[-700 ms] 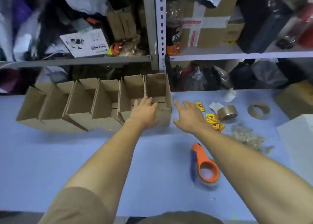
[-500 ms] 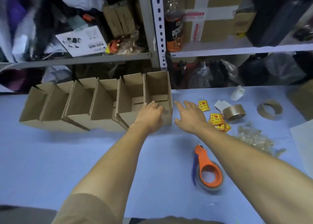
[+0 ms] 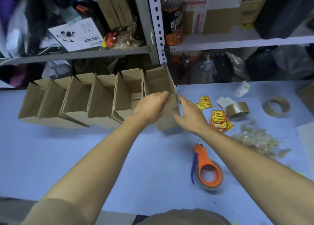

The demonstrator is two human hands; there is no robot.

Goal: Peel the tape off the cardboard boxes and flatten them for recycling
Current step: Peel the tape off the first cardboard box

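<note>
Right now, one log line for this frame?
stage: picking box | left hand: gripping rightmost box front wall | right hand: flat on its right side | tape: not peeled yet

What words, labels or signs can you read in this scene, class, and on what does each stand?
None can be quoted with confidence.
White box on the left shelf: dark Chinese characters, seen upside down, too blurred to read.
Dark bottle on the right shelf: white Chinese characters on its label, blurred.
Taped carton on the shelf: red print on a white label, too small.
Yellow stickers on the table: red symbol and text, too small.
</note>
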